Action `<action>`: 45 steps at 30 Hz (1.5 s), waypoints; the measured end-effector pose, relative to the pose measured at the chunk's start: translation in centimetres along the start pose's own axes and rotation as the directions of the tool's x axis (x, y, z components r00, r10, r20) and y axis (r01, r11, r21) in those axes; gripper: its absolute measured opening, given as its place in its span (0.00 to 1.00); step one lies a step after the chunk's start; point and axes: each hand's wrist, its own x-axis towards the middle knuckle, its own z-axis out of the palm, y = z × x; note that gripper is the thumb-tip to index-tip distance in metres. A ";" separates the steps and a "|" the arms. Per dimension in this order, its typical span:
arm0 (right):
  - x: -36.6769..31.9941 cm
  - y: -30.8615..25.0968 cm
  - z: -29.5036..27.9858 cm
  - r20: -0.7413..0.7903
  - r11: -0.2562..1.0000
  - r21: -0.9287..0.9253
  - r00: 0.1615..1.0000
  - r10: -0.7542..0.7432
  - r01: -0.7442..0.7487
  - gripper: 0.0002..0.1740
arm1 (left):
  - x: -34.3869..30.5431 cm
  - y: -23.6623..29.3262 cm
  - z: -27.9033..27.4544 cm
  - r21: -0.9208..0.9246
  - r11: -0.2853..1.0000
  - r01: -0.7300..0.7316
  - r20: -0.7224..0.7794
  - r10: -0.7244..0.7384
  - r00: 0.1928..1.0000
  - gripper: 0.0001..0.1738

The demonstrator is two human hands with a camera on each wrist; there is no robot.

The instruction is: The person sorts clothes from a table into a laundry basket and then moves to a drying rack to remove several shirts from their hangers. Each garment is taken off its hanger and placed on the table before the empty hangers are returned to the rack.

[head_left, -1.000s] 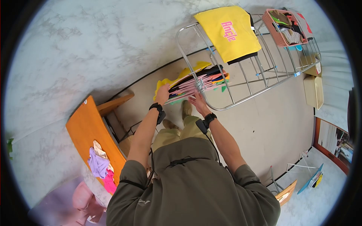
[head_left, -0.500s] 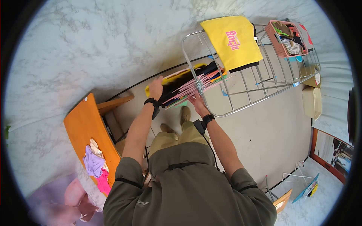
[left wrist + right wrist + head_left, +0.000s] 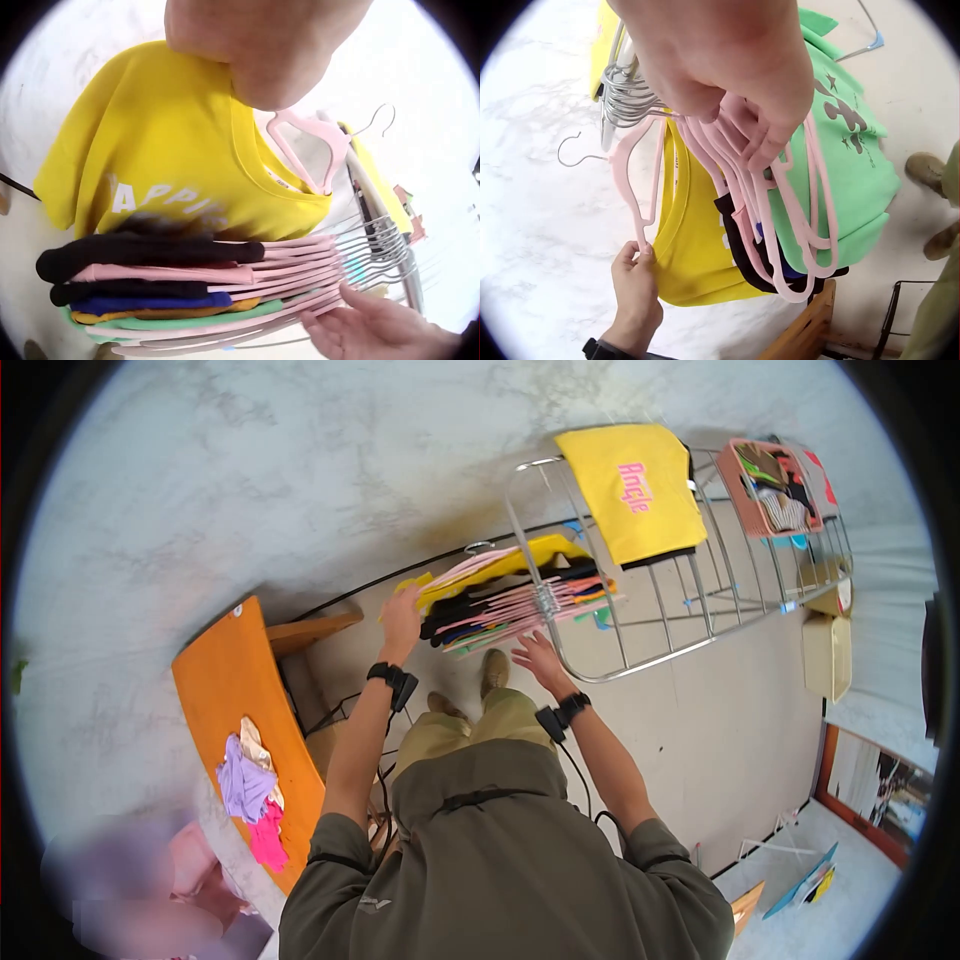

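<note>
A yellow shirt (image 3: 172, 142) with white lettering hangs on a pink hanger (image 3: 630, 176), whose metal hook stands free of the rack bar. The left hand (image 3: 403, 622) pinches one end of this hanger, seen low in the right wrist view (image 3: 637, 292). Beside it a row of pink hangers (image 3: 300, 274) holds black, blue, orange and green clothes, their hooks bunched on the rack's end bar. The right hand (image 3: 541, 660) is near that row, its fingers loosely bent against the hangers in the right wrist view (image 3: 735, 82); in the left wrist view (image 3: 367, 322) its fingers look relaxed.
The metal rack (image 3: 660, 652) extends right, bearing a folded yellow garment (image 3: 640, 495) and a pink basket (image 3: 745, 500) of clothes. An orange table (image 3: 225, 690) with small garments (image 3: 245, 780) stands left. Beige bins (image 3: 828, 650) stand far right.
The left hand has moved left and up with the yellow shirt's hanger, whose hook now shows apart from the others. The right hand has drawn slightly down and away from the rack's end.
</note>
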 end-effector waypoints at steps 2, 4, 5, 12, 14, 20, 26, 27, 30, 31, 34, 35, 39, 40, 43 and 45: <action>-1.6 0.1 0.1 0.010 0.949 -0.314 0.999 0.042 -0.036 0.35 | -1.9 -0.9 -3.5 -0.013 0.997 0.081 -0.026 -0.081 0.996 0.06; -3.6 -0.9 1.4 0.096 0.893 -0.449 0.992 0.085 -0.034 0.31 | -3.8 -2.4 -7.0 0.010 0.986 0.164 -0.088 -0.163 0.983 0.07; -4.2 -1.3 2.0 0.146 0.829 -0.559 0.982 0.122 -0.020 0.27 | -5.0 -3.3 -8.6 0.029 0.985 0.170 -0.130 -0.165 0.978 0.06; -5.6 -2.4 13.1 0.549 0.177 -0.732 0.723 -0.419 0.658 0.24 | -10.8 -4.2 -19.7 -0.030 0.942 0.333 -0.292 -0.327 0.899 0.03; -7.0 -3.7 19.3 0.682 -0.040 -0.619 0.511 -0.524 0.785 0.26 | -11.5 -3.6 -23.3 -0.017 0.937 0.350 -0.280 -0.340 0.898 0.04; -11.6 -5.2 33.3 0.876 -0.150 -0.455 0.411 -0.253 0.878 0.28 | -15.3 -4.0 -31.7 -0.097 0.914 0.395 -0.273 -0.406 0.872 0.09; -14.2 -1.1 37.9 0.813 -0.110 -0.525 0.536 0.226 0.844 0.18 | -18.6 -5.9 -37.3 -0.226 0.920 0.320 -0.167 -0.360 0.918 0.05; -14.4 -0.4 38.1 0.763 -0.165 -0.567 0.590 0.263 0.807 0.18 | -19.1 -6.7 -37.4 -0.218 0.933 0.286 -0.187 -0.327 0.926 0.04; -16.2 1.7 39.0 0.709 -0.221 -0.600 0.639 0.297 0.769 0.19 | -20.7 -8.8 -37.0 -0.139 0.961 0.238 -0.264 -0.267 0.927 0.03; -16.6 2.5 39.2 0.745 -0.170 -0.593 0.617 0.254 0.787 0.18 | -21.2 -9.3 -36.8 -0.069 0.973 0.220 -0.308 -0.230 0.923 0.03; -17.4 4.3 40.1 0.779 -0.141 -0.579 0.596 0.196 0.803 0.18 | -22.6 -10.9 -36.9 0.018 0.975 0.223 -0.364 -0.201 0.909 0.04; -17.5 4.8 40.4 0.773 -0.156 -0.587 0.608 0.181 0.794 0.17 | -23.0 -11.6 -37.0 0.022 0.974 0.226 -0.377 -0.201 0.904 0.04; -15.8 6.5 40.7 0.796 -0.211 -0.556 0.588 0.144 0.804 0.17 | -24.5 -15.0 -36.3 -0.004 0.956 0.293 -0.493 -0.256 0.831 0.05; -15.7 7.0 40.8 0.804 -0.212 -0.544 0.577 0.146 0.812 0.17 | -24.9 -16.1 -35.6 -0.041 0.946 0.321 -0.519 -0.294 0.803 0.05; -15.2 7.7 41.1 0.780 -0.301 -0.547 0.606 0.155 0.781 0.17 | -26.0 -19.8 -35.5 -0.082 0.935 0.344 -0.356 -0.350 0.866 0.08; -14.7 7.9 40.6 0.810 -0.318 -0.511 0.571 0.134 0.799 0.18 | -26.6 -21.5 -36.0 -0.184 0.928 0.323 -0.261 -0.363 0.894 0.08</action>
